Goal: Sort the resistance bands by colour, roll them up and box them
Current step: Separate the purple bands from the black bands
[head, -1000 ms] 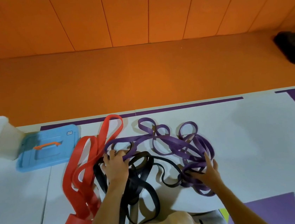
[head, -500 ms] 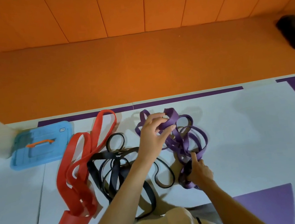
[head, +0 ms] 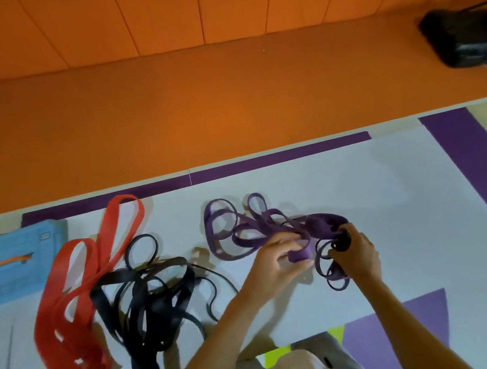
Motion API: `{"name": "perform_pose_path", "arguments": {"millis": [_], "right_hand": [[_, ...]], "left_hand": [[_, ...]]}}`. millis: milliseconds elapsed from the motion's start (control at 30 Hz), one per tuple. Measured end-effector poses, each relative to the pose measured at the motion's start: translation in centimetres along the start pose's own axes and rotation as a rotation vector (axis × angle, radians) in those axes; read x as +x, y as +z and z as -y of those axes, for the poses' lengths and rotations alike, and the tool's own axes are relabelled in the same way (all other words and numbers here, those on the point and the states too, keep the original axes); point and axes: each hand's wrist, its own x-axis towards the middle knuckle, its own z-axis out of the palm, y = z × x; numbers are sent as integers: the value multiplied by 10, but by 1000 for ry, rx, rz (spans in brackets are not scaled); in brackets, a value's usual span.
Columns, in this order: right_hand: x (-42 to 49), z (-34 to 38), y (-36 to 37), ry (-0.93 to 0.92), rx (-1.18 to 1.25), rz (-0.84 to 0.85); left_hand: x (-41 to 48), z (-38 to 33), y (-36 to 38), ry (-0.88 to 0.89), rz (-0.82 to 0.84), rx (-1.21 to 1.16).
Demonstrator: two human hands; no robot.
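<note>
**Purple bands (head: 321, 224) in grip**

Pinched a folded end with left hand (head: 278, 260); clutched the tangle's right side with right hand (head: 356, 255). Saw loose loops trailing left on the white mat (head: 391, 213), apart from black bands (head: 154, 267) near left forearm, red bands (head: 48, 303) beyond.

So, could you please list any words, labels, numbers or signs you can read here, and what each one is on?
No text can be read.
Too blurred to read: the small pale sticker on the blue plastic lid.
No print visible on the red rubber bands, black rubber bands or purple rubber bands.
</note>
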Motion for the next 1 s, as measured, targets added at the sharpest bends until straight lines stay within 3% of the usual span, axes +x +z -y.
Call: {"name": "perform_pose_path", "arguments": {"millis": [100,167,233,333,433,533,667,767,1000], "right_hand": [[18,-17,-12,1,-7,46],[29,-28,-13,-17,-19,124],[39,-41,-9,-27,47,239],[47,-58,-6,-61,239,304],[53,-70,-5,-70,293,230],[68,-70,-5,-88,337,279],[90,-54,-2,-164,433,488],[94,-46,3,-190,555,494],[87,-36,21,-112,779,511]], "left_hand": [[14,6,20,-134,-75,-103],[25,17,20,-118,-235,80],[34,31,14,-134,-435,406],[47,46,-4,-374,-658,592],[56,53,-28,-680,-749,465],[65,56,-38,-808,-693,292],[78,59,-29,-872,-622,279],[84,60,-11,-862,-575,323],[88,40,71,-810,-200,345]]}}
